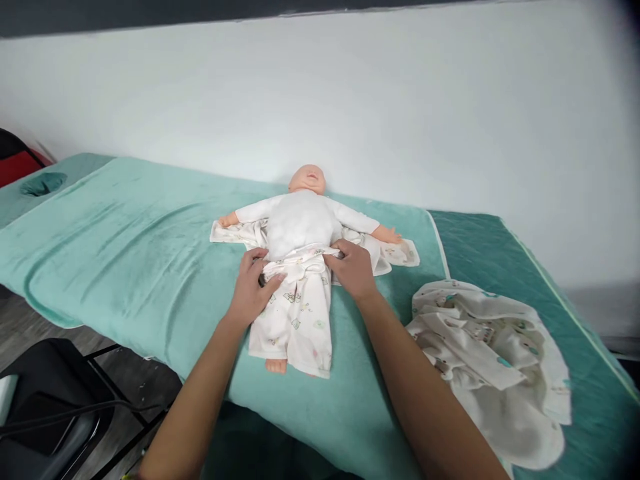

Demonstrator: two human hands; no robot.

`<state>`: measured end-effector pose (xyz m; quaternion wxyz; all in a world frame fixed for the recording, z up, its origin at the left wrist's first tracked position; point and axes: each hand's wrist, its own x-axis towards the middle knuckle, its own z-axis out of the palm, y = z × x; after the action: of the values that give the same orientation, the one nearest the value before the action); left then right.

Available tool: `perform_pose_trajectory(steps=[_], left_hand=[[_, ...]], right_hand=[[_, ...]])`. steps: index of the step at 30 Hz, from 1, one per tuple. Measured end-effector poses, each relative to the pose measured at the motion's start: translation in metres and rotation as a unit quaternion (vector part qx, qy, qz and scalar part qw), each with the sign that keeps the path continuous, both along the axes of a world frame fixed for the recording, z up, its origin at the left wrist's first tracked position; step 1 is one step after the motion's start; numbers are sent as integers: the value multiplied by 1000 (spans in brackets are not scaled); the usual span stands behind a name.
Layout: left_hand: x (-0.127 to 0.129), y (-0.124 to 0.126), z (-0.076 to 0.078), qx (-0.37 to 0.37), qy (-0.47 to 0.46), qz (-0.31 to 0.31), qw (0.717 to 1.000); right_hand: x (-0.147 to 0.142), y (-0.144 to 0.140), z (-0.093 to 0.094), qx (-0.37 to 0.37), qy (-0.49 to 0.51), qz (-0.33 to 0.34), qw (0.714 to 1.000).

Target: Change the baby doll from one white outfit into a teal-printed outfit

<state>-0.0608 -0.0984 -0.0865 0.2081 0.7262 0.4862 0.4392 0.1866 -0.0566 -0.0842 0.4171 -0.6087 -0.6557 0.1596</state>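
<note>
Printed trousers [296, 319] cover the legs of a baby doll [301, 220] lying face up on the teal blanket [125, 240]. The left hand [253, 288] and right hand [353, 268] each pinch the bunched waistband at the doll's hips. A crumpled printed cloth [493, 363] lies apart to the right, another garment [395, 252] spread under the doll's arms.

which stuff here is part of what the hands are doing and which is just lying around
In use:
doll, lying face up
trousers, both hands at the waistband
left hand
right hand
printed cloth spread under the doll

Lying about:
crumpled blanket, to the right on the table
green towel covering the table
black chair, lower left
</note>
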Motion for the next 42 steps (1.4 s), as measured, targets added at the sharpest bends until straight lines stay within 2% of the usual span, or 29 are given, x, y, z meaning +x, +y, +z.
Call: perform_pose_trajectory(steps=[3, 7, 10, 13, 18, 23, 28, 31, 38, 42], left_hand=[[2, 5, -1, -21, -2, -5, 1000], [4, 11, -1, -25, -6, 18, 1000], [3, 11, -1, -15, -13, 26, 999], [3, 10, -2, -7, -17, 29, 999], [6, 13, 0, 19, -9, 45, 999], [15, 38, 2, 71, 10, 38, 997], [23, 62, 2, 86, 10, 29, 996], [22, 52, 4, 62, 5, 25, 998], [0, -14, 0, 6, 44, -5, 999], [-3, -22, -5, -6, 66, 8, 998]], right_hand=[[-6, -6, 3, -13, 7, -22, 1000], [-21, -34, 13, -53, 49, -29, 997], [-29, -56, 18, -77, 55, 26, 995], [-27, -65, 17, -93, 71, 91, 989], [-19, -58, 10, -120, 111, 138, 977], [-14, -46, 3, -110, 180, 131, 969], [-10, -34, -3, -108, 160, 96, 976], [-7, -30, -4, -119, 132, 70, 982], [-6, -27, -4, -64, 96, 38, 993], [-13, -30, 0, -41, 65, 1, 997]])
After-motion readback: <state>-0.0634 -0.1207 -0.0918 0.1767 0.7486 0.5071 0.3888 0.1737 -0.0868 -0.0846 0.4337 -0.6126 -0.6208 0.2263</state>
